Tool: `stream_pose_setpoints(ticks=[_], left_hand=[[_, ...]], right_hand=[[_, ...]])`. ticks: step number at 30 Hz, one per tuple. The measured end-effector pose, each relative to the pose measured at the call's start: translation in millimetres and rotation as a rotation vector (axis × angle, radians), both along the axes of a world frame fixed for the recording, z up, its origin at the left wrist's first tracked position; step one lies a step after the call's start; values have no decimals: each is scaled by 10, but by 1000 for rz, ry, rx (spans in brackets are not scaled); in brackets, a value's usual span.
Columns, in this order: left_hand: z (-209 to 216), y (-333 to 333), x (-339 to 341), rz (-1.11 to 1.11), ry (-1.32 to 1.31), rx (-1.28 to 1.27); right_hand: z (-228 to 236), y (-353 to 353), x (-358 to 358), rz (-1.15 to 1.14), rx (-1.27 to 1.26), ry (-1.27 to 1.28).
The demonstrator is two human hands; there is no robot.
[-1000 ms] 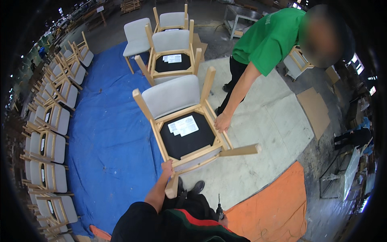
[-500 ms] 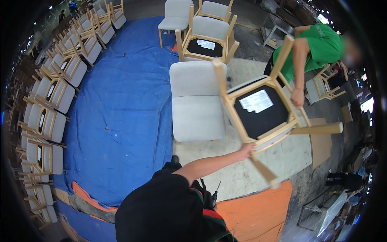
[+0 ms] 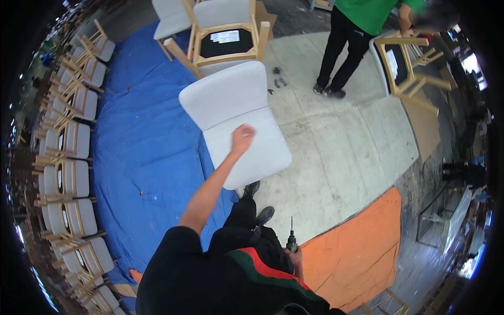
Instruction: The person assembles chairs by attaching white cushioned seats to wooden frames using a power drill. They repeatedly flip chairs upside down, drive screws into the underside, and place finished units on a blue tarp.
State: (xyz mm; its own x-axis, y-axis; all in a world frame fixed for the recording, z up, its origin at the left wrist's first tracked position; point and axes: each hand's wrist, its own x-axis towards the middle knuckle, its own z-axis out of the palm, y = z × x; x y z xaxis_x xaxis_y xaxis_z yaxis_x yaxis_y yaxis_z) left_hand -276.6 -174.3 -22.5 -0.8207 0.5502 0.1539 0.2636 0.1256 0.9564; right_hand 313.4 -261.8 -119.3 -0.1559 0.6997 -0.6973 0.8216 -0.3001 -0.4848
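Tipped chair (image 3: 403,59) moved right | white label (image 3: 392,64) illegible | left hand (image 3: 242,139) blurred, cannot tell if clenched | right hand (image 3: 295,256) grasping drill (image 3: 292,242)

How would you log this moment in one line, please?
left hand: over gray upholstered chair | right hand: holding drill-driver | co-worker's hand: at wood-framed chair
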Motion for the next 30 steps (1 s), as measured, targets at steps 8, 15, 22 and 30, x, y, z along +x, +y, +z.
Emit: stream_pose_setpoints(ticks=[8, 15, 22, 30], left_hand=[[66, -380, -2257, 395, 765, -555], [195, 56, -3365, -19, 343, -1220], [278, -343, -2853, 40, 345, -1216], [621, -899, -1611, 183, 410, -1175]], right_hand=[[318, 1445, -1541, 247, 229, 53], [580, 1881, -2232, 230, 104, 102], [803, 2083, -2176, 180, 65, 126], [699, 2458, -1759, 281, 114, 8]])
